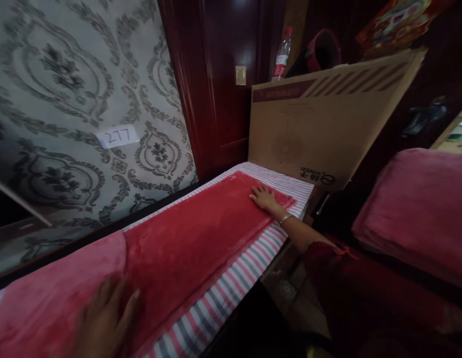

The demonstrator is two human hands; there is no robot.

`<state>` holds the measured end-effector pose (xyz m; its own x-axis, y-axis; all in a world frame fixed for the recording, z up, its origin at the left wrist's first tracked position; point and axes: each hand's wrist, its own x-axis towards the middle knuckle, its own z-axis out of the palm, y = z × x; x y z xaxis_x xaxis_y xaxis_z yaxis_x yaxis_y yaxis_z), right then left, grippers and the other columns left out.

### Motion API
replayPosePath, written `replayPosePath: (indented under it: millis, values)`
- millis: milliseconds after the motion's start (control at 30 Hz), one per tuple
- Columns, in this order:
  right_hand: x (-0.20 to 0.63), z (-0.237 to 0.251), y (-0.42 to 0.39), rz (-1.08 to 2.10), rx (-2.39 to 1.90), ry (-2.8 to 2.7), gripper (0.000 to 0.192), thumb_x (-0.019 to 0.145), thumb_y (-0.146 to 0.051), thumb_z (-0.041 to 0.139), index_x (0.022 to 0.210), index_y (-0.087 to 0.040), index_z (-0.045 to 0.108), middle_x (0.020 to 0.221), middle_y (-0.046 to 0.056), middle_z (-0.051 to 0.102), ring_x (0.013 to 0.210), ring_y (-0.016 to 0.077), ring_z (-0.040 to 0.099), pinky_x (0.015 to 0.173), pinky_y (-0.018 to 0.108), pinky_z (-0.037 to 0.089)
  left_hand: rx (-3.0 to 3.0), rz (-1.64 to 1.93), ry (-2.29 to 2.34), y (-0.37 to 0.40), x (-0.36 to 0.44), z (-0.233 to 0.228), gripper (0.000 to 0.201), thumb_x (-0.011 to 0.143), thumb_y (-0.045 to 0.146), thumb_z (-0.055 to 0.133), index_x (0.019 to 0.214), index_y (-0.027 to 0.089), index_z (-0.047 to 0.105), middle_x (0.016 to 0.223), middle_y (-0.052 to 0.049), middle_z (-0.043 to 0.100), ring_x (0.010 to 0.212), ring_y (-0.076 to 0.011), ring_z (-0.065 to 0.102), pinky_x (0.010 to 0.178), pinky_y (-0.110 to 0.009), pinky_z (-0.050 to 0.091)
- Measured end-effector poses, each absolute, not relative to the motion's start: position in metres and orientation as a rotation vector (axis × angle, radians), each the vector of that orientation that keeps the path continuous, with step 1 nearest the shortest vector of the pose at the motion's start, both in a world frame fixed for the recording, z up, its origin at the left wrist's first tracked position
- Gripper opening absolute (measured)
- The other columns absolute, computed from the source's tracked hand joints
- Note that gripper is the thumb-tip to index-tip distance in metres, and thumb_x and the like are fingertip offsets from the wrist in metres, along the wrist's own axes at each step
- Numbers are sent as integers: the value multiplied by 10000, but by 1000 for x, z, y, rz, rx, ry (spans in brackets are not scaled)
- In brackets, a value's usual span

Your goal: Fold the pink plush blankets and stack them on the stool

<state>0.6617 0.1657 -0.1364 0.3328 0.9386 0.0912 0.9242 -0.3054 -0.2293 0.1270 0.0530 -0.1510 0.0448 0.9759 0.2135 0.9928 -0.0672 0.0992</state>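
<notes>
A long strip of red plush fabric [193,223] lies flat along a cloth with pink, grey and white stripes [231,288]. Near its far end my right hand [264,198] rests palm down, fingers spread, with a bangle at the wrist. At the lower left my left hand [106,315] is over the plush, a little blurred, its thumb held apart from the fingers. Beside it a lighter pink section of plush [59,288] overlaps the red one along a curved edge. Neither hand grips anything that I can see.
A large cardboard box [305,129] stands past the far end, with a plastic bottle [282,54] behind its top edge. To the right is a folded stack of pink plush [424,204]. Patterned wallpaper [85,99] and a dark red door [219,84] border the left side.
</notes>
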Motion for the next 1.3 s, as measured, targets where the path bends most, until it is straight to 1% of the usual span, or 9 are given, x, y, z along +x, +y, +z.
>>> replayPosePath:
  millis: [100,167,333,467,567,833,967,1167,1300]
  values:
    - [696,-138,156,44,-2471,-1487,505,1039,-377,358,1468,-123,440,1431,226,535,1345,368,453,1065,583,348,-2489,-261,-1872,72,182,-135,533,918,401,400,1368,205,609,1479,-87,556,1437,-284,416,1193,-498,302]
    - [711,-140,151,42,-2525,-1390,476,1036,-359,363,1402,-85,493,1310,245,613,1247,372,536,1011,547,401,-2599,-201,-1755,82,226,-127,527,936,362,404,1409,206,576,1531,-100,499,1438,-294,416,1187,-531,293]
    - [736,-148,142,16,-2571,-1305,425,1023,-353,426,1341,-98,547,1318,244,604,1255,355,535,969,460,435,-2722,-131,-1546,94,303,-132,556,961,340,427,1503,224,469,1609,-132,365,1494,-315,314,1194,-594,217]
    - [753,-155,135,43,-2585,-1302,395,1025,-374,455,1256,-91,606,1231,251,648,1180,337,604,902,400,463,-2704,-65,-1522,94,316,-153,566,962,381,448,1514,257,452,1631,-111,318,1521,-347,226,1187,-631,177]
    - [761,-160,132,61,-2556,-1322,350,1035,-361,460,1249,-124,601,1156,203,697,1113,293,652,863,350,461,-2698,-55,-1520,94,314,-160,574,971,390,428,1530,261,422,1641,-105,290,1527,-346,206,1191,-625,170]
    - [765,-166,128,69,-2488,-1272,337,1040,-390,436,1226,-187,631,1180,126,719,1088,269,669,806,322,454,-2715,21,-1557,96,315,-144,582,960,418,441,1520,263,443,1630,-102,327,1499,-352,286,1173,-594,248]
    - [762,-167,127,59,-2475,-1268,353,1046,-394,415,1239,-196,634,1207,120,713,1111,262,661,821,317,450,-2714,-82,-1602,124,332,-127,572,997,381,354,1524,172,430,1579,-149,417,1426,-301,427,1142,-500,339]
    - [767,-168,128,59,-2482,-1294,350,1033,-383,433,1219,-191,659,1146,116,733,1063,258,676,803,314,466,-2534,-139,-1728,201,362,-113,636,1002,424,365,1560,120,339,1638,-181,280,1530,-307,218,1213,-564,182]
    - [774,-161,138,20,-2541,-1268,322,986,-330,500,1187,-156,681,1180,167,706,1109,313,640,863,388,478,-2436,-40,-1864,230,363,-129,623,1006,465,346,1562,184,356,1651,-163,253,1531,-338,202,1183,-630,204]
